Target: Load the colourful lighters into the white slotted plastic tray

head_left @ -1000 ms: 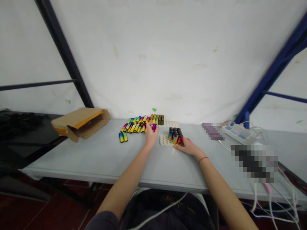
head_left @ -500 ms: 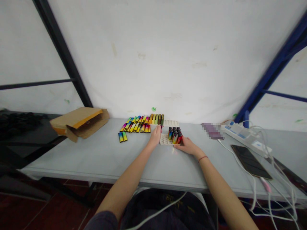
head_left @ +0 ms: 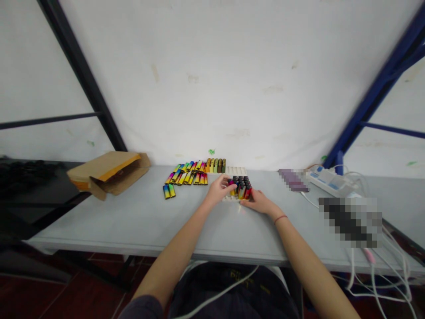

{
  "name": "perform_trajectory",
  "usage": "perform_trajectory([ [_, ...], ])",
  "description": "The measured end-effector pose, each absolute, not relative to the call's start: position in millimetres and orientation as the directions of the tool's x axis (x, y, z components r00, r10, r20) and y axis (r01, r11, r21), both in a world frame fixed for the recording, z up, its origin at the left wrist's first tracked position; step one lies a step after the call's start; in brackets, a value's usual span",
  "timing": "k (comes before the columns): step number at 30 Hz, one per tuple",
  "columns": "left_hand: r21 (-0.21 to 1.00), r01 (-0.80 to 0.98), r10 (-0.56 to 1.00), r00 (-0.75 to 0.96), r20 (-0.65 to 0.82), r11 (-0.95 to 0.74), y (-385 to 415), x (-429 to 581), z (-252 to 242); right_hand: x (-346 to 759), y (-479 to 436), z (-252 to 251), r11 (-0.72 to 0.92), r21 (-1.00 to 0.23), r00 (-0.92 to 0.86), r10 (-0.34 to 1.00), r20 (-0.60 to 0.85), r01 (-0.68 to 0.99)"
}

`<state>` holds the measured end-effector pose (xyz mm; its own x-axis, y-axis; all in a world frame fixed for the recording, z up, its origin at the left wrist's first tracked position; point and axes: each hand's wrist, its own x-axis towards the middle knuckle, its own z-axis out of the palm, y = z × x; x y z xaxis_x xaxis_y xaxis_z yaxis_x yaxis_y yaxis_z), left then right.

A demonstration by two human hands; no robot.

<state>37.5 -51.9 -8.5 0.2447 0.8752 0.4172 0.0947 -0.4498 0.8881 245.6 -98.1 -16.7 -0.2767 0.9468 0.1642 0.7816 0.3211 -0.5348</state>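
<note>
- Holds in left hand (head_left: 219, 190) one pink-yellow tube (head_left: 231, 182), near centre of frame, at white tray (head_left: 229, 199).
- Grips with right hand (head_left: 261, 203) the tray's right corner, beside black-capped tubes (head_left: 241, 191).

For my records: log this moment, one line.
left hand: holding magenta-yellow piece | right hand: at near tray | loose pieces: lying left

Cylinders (head_left: 242, 190) between hands (head_left: 218, 191) (head_left: 263, 204), open tabletop (head_left: 232, 232) nearside
</note>
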Motion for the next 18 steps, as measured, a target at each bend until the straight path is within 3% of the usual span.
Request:
perform_trajectory([
  [18,0.732,0.316,0.792,0.345,0.504,-0.603,-59.1,42.3,-13.0,245.4,-99.0,-19.2,0.314,-0.529,-0.257,0.949,0.181,0.789],
])
